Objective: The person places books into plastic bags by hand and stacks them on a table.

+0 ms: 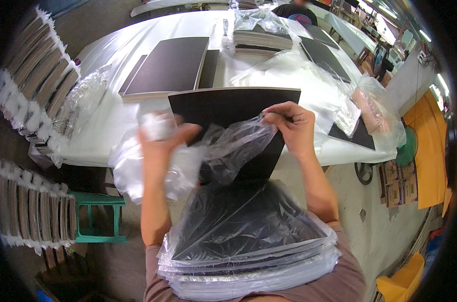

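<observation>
Inspector: Both hands up over the lap. Right hand (pixel 295 128) pinches the clear plastic bag (pixel 233 148) at its upper edge; left hand (pixel 160 136), blurred, clutches crumpled film.

Clerk: And the black board (pixel 228 108)?

Inspector: Between the hands, half in the bag, long edge running left to right; right hand touches it, nearer. Bagged stack (pixel 248 246) lies below on the lap

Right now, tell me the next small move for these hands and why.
Probably draw the clear bag further down over the black board. The right hand pinches the bag's edge against the board, the left hand grips bunched plastic, and most of the board's upper part is bare, while the boards stacked on the lap are fully bagged.
</observation>
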### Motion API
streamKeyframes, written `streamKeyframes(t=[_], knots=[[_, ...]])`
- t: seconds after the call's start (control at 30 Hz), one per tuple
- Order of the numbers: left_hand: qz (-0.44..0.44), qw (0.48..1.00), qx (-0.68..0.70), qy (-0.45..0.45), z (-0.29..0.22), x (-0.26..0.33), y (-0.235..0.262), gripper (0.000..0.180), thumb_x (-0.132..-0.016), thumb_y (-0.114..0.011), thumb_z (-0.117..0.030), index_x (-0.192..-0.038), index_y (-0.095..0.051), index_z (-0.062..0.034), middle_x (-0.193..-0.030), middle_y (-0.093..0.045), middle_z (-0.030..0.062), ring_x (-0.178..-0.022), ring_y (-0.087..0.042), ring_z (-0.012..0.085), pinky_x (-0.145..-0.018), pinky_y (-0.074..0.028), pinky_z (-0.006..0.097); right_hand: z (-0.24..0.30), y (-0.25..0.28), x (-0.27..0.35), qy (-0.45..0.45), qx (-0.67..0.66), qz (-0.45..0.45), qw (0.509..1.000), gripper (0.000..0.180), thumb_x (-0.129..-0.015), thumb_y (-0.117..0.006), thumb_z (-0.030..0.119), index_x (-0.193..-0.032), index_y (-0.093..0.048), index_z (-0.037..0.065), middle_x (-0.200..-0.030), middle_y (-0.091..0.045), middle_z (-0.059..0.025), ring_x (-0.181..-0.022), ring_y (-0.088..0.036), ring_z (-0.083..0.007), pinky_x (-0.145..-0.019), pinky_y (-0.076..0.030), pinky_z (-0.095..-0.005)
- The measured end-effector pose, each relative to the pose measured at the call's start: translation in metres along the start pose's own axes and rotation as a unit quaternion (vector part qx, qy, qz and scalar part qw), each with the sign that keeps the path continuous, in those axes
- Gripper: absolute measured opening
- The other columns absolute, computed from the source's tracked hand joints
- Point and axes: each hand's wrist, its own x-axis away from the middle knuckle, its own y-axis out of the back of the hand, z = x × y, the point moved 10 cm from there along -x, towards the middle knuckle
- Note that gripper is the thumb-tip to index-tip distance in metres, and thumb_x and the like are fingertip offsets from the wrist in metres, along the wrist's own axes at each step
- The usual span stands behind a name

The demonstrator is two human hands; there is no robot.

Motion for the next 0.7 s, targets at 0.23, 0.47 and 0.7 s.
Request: streamKeyframes(t=[0.23,0.47,0.7], knots=[[0.271,0.936,0.223,-0.036,-0.024,0.024,-0.127,0.046,-0.064,-0.074,-0.017,-0.103,-0.054,-0.0018,-0.089,-0.058,0.0025,-0.08,-0.051,0.0079,-0.071,-0.042,0.022,0.005,-0.014,0.005,0.007,0.015,0.009,1.0,0.01,-0.076,-0.062,0.012,-0.075,-0.061,0.002,-0.06,-0.056,0.001,-0.055,-0.045,-0.0035,-0.05,-0.035,-0.0177],[0.235,0.95,0.198,-0.062,-0.005,0.026,-0.129,0.025,-0.072,-0.068,-0.019,-0.086,-0.055,-0.0033,-0.074,-0.052,-0.0023,-0.07,-0.047,0.0056,-0.062,-0.039,0.021,0.013,-0.008,0.005,0.128,0.121,-0.038,0.984,0.024,-0.075,-0.064,0.024,-0.071,-0.058,0.0,-0.071,-0.046,0.0016,-0.062,-0.039,-0.0062,-0.054,-0.032,-0.0198],[0.256,0.897,0.35,0.087,0.008,0.04,-0.137,0.023,-0.079,-0.06,-0.025,-0.09,-0.048,-0.009,-0.073,-0.046,-0.0047,-0.064,-0.043,0.0037,-0.054,-0.033,0.018,-0.047,-0.047,0.019,-0.18,-0.435,0.05,0.881,0.028,-0.079,-0.058,0.034,-0.071,-0.054,0.007,-0.065,-0.047,0.0013,-0.054,-0.044,-0.0083,-0.05,-0.037,-0.0195]])
